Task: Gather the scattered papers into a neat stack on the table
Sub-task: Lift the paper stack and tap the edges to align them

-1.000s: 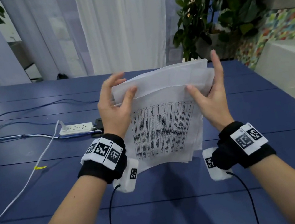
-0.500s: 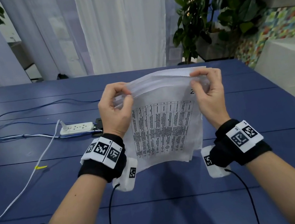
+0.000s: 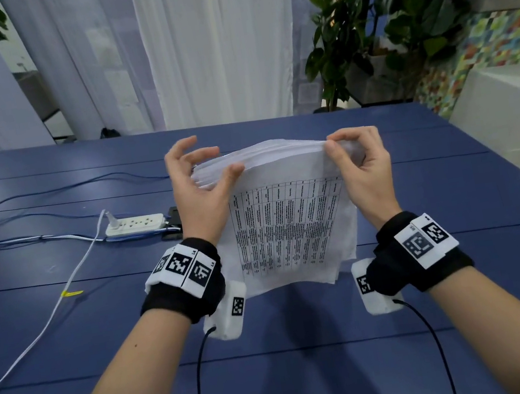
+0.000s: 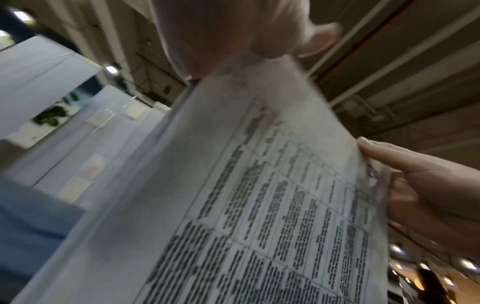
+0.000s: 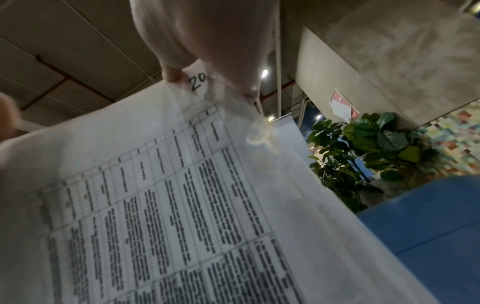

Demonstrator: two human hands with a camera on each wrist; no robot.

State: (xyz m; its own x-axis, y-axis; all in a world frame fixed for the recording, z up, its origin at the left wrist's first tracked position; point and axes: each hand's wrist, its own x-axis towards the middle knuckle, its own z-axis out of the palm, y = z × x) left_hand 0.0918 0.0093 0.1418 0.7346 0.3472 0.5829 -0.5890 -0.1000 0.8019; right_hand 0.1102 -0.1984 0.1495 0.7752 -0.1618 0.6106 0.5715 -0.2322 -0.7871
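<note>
- Fingers (image 3: 353, 138) of your right hand (image 3: 362, 169) pinch the papers (image 3: 291, 226) at the top-right corner; your left hand (image 3: 199, 200) sets its thumb on the front sheet, fingers curled behind.
- You hold the papers upright above the worktop (image 3: 313, 360) — lower edges uneven.
- Expect light, limp, slippery sheets — better held loosely by both side edges.

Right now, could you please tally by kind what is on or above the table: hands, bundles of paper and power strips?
Hands: 2 (left hand, right hand)
Bundle of papers: 1
Power strip: 1
Total: 4
</note>
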